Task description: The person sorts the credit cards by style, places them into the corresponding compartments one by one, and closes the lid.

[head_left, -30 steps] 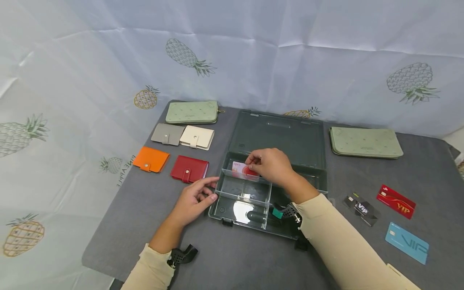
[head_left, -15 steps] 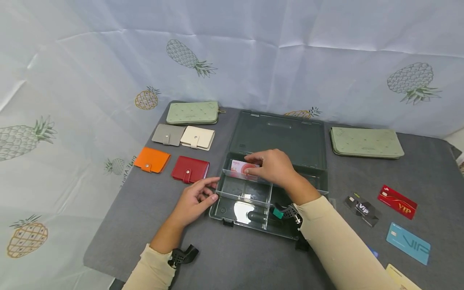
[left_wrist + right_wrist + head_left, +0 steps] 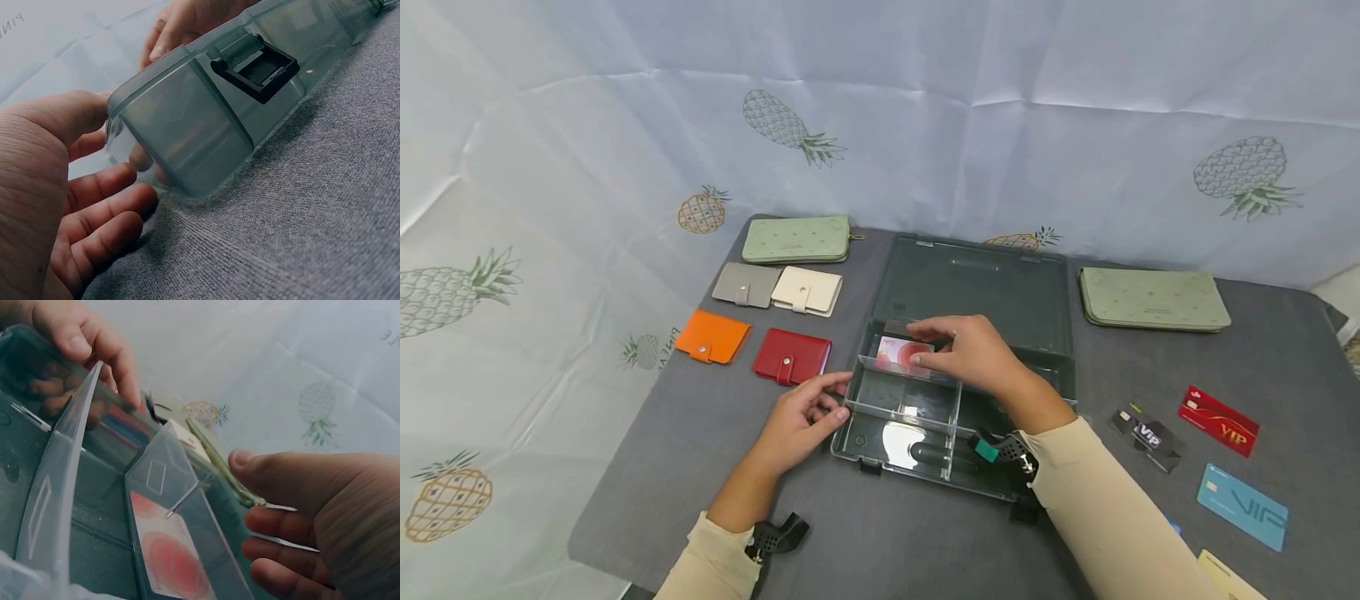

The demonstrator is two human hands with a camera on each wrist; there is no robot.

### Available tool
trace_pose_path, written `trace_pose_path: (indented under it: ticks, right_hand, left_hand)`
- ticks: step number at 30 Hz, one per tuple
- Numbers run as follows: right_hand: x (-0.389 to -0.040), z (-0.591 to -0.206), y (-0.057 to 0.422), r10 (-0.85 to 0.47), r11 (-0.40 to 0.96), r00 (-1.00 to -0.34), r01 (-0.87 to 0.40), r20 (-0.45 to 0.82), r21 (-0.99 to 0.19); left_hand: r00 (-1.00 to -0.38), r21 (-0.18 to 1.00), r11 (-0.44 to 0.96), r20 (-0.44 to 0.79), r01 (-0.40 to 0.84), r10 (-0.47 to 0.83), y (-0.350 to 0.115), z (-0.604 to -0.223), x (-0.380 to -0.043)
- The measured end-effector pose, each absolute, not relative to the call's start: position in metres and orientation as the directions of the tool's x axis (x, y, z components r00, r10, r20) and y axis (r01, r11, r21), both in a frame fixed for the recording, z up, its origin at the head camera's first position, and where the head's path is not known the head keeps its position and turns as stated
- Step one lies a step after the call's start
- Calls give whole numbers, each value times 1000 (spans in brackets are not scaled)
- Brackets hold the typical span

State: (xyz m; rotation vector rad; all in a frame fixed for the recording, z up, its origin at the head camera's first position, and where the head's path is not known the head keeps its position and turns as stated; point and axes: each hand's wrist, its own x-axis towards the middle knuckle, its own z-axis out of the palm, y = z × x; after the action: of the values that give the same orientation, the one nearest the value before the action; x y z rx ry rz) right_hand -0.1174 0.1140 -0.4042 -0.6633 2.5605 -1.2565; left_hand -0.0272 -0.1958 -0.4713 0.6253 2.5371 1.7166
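Table (image 3: 647, 475), dark grey, bears from the left an orange wallet (image 3: 712, 337), a grey wallet (image 3: 745, 284), a red wallet (image 3: 792, 355), a pale green wallet (image 3: 796, 240) and a cream wallet (image 3: 807, 290), all fastened or folded over. Next, the left hand (image 3: 797, 421) rests thumb and index finger at the left corner of a clear, smoky box (image 3: 925, 467), its other fingers loose and spread outside the wall, gripping nothing. Transparent dividers split the box into compartments, and its lid (image 3: 973, 292) is folded back. The back left compartment holds a pink-and-white card (image 3: 893, 348); whether it lies flat or leans, I cannot tell. The right hand (image 3: 970, 354) is over that compartment, thumb and fingers parted, holding nothing. Farther right lie a larger green wallet (image 3: 1155, 298), closed, a black VIP card (image 3: 1147, 433), a red VIP card (image 3: 1221, 419), a yellow card (image 3: 1228, 577), partly covered by the sleeve (image 3: 1105, 508), and a blue VIP card (image 3: 1243, 506).
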Motion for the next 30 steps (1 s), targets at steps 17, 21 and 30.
trace_pose_path:
  ticks: [17,21,30]
  right_hand:
    - [-75,-379,184,-327,559,-945,-213,24,-801]
    - [-57,-381,215,-257,575,-964,-202,59,-793]
    - [-13,-405,292,-41,729,-998,6,-53,-685]
  left_hand:
    - [-926,895,325,199,305,322,-197,-472,-26]
    - [-924,895,324,199,307,326,-197,-472,-26]
    - [-928,899,322,191,296,321,-195,-470,-26]
